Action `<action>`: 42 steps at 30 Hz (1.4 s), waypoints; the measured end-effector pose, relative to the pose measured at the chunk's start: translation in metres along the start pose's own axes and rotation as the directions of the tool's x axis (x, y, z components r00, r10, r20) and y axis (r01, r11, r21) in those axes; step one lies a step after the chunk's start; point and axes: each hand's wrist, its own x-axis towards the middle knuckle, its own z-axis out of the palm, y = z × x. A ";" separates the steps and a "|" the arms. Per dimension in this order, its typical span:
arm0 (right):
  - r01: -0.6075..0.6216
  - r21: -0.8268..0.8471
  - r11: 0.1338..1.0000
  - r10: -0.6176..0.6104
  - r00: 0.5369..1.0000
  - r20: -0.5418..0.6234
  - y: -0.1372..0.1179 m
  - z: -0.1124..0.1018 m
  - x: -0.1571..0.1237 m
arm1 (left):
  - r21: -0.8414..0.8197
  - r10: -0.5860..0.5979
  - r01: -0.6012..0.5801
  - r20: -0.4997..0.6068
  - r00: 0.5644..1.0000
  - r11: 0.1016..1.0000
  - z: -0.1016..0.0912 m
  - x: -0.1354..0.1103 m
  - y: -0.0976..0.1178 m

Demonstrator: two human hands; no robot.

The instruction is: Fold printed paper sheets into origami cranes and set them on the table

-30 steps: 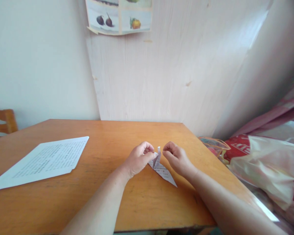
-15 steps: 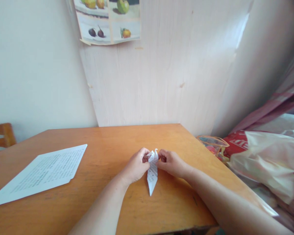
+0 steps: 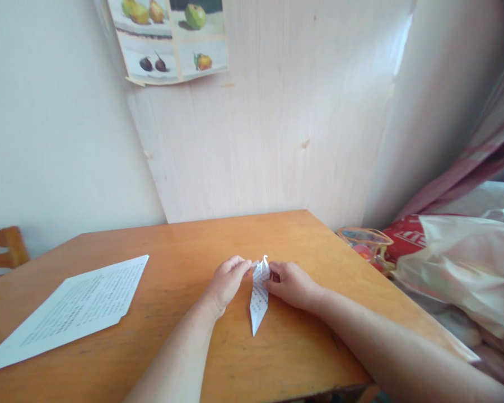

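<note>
A narrow folded paper (image 3: 259, 296) with printed text, pointed at its near end, is held just over the wooden table (image 3: 185, 358). Two thin tips stick out at its far end, one bent to the left and one curling upward. My left hand (image 3: 229, 282) pinches the left tip between thumb and forefinger. On the other side, my right hand (image 3: 292, 284) grips the paper's right edge near the top, its thumb on the front; some of its fingers are hidden behind.
Printed sheets (image 3: 75, 308) lie on the table's left part. Beyond the right edge are plastic bags (image 3: 457, 268) and an orange-trimmed clear pouch (image 3: 367, 240). A wooden chair (image 3: 6, 249) stands at far left. A fruit poster (image 3: 172, 42) hangs on the wall panel.
My left hand has moved slightly left, from the paper's upper left edge out to the left tip. My right hand keeps its grip. The view has shifted a little.
</note>
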 end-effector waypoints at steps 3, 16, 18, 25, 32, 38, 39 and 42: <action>-0.020 -0.022 1.000 0.020 0.999 0.025 0.000 -0.001 0.001 | -0.040 -0.002 0.002 -0.005 1.000 0.999 0.003 0.002 -0.003; -0.042 -0.054 0.998 0.045 0.997 0.069 0.000 -0.001 0.002 | -0.093 -0.004 0.001 -0.023 1.000 0.996 0.002 -0.001 0.003; -0.042 -0.056 0.998 0.046 0.997 0.065 -0.002 -0.003 0.001 | -0.071 -0.042 0.042 0.001 0.999 0.997 0.000 -0.002 0.005; -0.034 -0.043 0.998 0.037 0.997 0.061 -0.003 -0.003 0.001 | -0.051 -0.057 0.064 0.127 0.990 0.997 0.002 -0.005 0.004; -0.015 0.001 1.000 0.015 0.999 0.031 0.000 -0.006 0.002 | -0.100 -0.020 0.042 0.212 0.977 0.994 0.006 -0.002 -0.001; -0.027 0.073 0.997 0.029 0.999 -0.027 0.000 -0.009 0.002 | -0.106 -0.028 0.050 0.200 0.979 0.993 0.007 0.001 -0.005; -0.018 0.075 0.997 0.021 0.999 -0.034 0.001 -0.008 0.003 | -0.105 -0.031 0.053 0.197 0.980 0.993 0.007 0.001 -0.006; 0.006 0.082 0.997 -0.002 0.999 -0.050 0.002 -0.005 0.003 | -0.105 -0.031 0.052 0.196 0.980 0.993 0.007 0.003 -0.010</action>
